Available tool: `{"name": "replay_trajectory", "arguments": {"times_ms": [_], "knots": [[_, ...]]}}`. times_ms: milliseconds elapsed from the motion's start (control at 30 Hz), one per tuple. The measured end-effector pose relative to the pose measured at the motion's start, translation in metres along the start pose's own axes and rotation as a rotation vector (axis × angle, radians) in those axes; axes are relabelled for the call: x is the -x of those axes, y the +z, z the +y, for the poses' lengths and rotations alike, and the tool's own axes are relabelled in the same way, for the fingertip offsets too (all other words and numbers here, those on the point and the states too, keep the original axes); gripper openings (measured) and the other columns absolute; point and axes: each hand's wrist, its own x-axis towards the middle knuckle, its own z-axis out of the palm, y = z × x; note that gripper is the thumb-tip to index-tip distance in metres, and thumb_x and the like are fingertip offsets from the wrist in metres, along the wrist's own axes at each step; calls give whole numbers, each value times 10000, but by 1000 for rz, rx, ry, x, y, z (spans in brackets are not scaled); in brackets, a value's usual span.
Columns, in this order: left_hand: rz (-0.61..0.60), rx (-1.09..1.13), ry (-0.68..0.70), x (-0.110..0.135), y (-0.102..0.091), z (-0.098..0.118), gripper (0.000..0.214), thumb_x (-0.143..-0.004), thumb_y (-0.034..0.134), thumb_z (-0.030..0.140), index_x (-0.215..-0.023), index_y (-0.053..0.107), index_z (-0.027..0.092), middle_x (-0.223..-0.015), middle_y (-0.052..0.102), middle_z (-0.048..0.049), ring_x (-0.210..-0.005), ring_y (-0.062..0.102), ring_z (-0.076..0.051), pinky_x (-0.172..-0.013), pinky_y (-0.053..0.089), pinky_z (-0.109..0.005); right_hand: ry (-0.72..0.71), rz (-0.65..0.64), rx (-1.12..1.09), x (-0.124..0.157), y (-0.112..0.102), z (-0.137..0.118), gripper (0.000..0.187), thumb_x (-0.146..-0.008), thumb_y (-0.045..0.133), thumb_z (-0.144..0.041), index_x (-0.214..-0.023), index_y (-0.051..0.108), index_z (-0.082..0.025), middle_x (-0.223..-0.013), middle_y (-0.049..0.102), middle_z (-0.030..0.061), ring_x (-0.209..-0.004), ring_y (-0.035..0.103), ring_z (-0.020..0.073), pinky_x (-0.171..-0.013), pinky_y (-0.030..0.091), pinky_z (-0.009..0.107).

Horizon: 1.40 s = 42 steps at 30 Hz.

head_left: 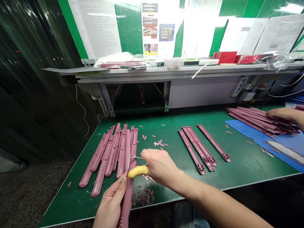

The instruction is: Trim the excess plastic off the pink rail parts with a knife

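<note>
A long pink plastic strip (pixel 127 195) is held over the near edge of the green desk (pixel 245 163). Its lower end is gripped in the closed left hand (pixel 109 210), with the fingers wrapped round it and the thumb laid along its side. Its far end points toward a pile of like strips (pixel 110 152) on the desk's left side.

The right hand (pixel 159 165) is closed beside the strip's middle. A yellow finger cot (pixel 137 171) is worn on the thumb, and a thin metal tool (pixel 135 157), seemingly a blade, is pinched in the fingers. The right wrist is bent inward, and the forearm is brought in from the lower right.

The strip is judged light, slim and fairly stiff, though likely to bow if held at one end only. Its smooth sides suggest a wrapped grip close to the worked spot.

Pink shavings (pixel 145 196) are scattered near the desk's near edge. At the far right corner, another person's hand (pixel 280 114) is rested on a stack (pixel 260 122) of strips.
</note>
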Motion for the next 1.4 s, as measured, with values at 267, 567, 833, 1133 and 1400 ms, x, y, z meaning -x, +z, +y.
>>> {"name": "replay_trajectory", "arguments": {"times_ms": [267,567,833,1133,1400], "knots": [[93,60,146,-11,8,18,270,-727,764,296,-966,720,177,-651,647,19,-473,549,-69,-453,480,-161,-145,-83,-72,25,-4,-32,297,-913,534,-444,-759,510,-191,-679,615,7,-564,549,152,-483,234,258],[-47,143,264,-49,8,62,309,-787,667,463,-928,635,190,-675,508,49,-415,409,-14,-317,306,-111,-452,-174,-267,102,62,-74,389,-796,660,-534,-655,515,-201,-512,548,-44,-414,472,123,-404,215,233],[-53,-19,96,-22,1,13,435,-740,732,335,-1125,567,218,-669,576,41,-417,479,-69,-303,399,-149,42,67,-286,-16,-2,13,574,-782,520,-726,-846,596,-161,-709,615,9,-633,535,130,-541,281,217],[-67,167,79,-18,2,8,267,-762,703,116,-1022,676,168,-903,711,-58,-765,675,-132,-715,573,-219,-24,-30,-154,-14,-8,8,527,-840,463,-705,-774,531,-186,-707,619,2,-574,520,127,-499,175,236],[-21,222,228,-50,14,40,136,-804,632,105,-919,673,164,-758,637,0,-582,609,-71,-558,532,-161,-332,-184,-219,61,10,-62,324,-869,566,-509,-790,537,-197,-682,628,5,-527,557,153,-445,215,247]]}}
